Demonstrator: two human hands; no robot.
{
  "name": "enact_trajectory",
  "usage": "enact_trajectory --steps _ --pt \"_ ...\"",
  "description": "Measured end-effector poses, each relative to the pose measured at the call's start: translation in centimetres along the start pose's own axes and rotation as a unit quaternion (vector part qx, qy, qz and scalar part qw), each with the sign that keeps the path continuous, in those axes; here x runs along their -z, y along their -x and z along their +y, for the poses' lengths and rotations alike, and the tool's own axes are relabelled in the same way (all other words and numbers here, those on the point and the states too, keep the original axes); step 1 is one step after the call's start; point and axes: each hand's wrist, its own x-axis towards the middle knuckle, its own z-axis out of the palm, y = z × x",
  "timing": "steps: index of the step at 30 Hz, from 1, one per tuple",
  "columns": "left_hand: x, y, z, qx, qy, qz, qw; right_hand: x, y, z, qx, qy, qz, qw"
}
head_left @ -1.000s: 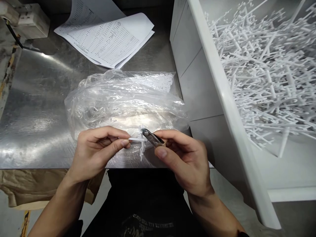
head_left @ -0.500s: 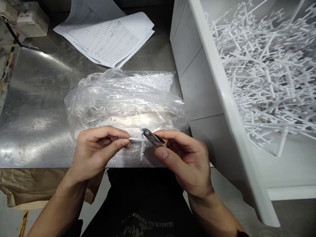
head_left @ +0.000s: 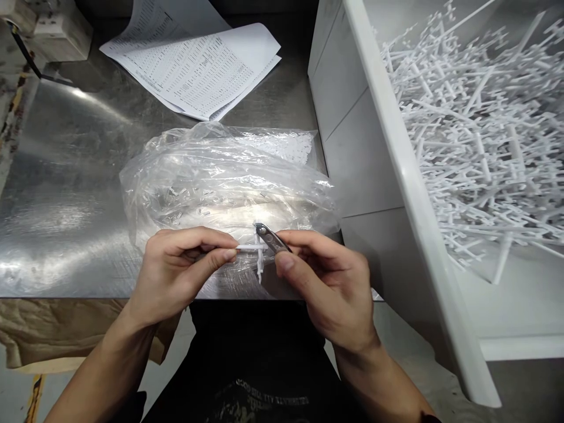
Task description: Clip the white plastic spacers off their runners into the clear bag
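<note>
Nearest the camera, the worker's black shirt (head_left: pixel 273 364) faces the front of a steel bench (head_left: pixel 61 205), with a crumpled brown sheet (head_left: pixel 61 332), paper or cloth, below the edge at left. Just above the bench front, the left hand (head_left: pixel 180 270) pinches the stem of a white plastic sprue (head_left: pixel 249 247) between thumb and forefinger; the other fingers are curled in. The sprue's crosspiece points toward and away from the worker, between the two hands. The right hand (head_left: pixel 330 282) grips metal nail clippers (head_left: pixel 272 237), thumb on the near side, forefinger on the far side.

Change noted: half a second ago the crosspiece reached slightly past the clippers' head; now the head sits at its far end. This places the cutting edge, by judgement, at the outermost part of the crosspiece. Whether the edge has closed on plastic cannot be told.

Beyond the hands lies a clear plastic bag (head_left: pixel 211 170), with small white pieces (head_left: pixel 286 147) at its far right. To the right, a white bin (head_left: pixel 408 176) holds a heap of similar sprues (head_left: pixel 493 153). Farther back rest printed sheets (head_left: pixel 207 73); at far left stands a pale box (head_left: pixel 64 35) beside a dark cable (head_left: pixel 27 57).
</note>
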Motion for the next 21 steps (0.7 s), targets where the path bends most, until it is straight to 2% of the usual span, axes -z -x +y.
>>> enact_trajectory --steps 3,8,14,21 --pt "-0.2 0.0 0.0 -0.001 -0.011 0.011 1.0 -0.2 -0.2 0.3 -0.024 -0.027 0.004 0.999" --pt "-0.2 0.1 0.0 0.033 0.007 0.033 0.999 0.1 -0.2 0.8 -0.047 -0.084 0.004 0.995" --pt "0.2 0.0 -0.4 0.061 0.065 0.095 0.991 1.0 0.6 0.8 -0.013 -0.014 -0.015 1.0" --pt "0.1 0.0 -0.3 0.057 0.088 0.114 0.988 -0.2 0.3 0.9 0.037 0.037 -0.003 0.999"
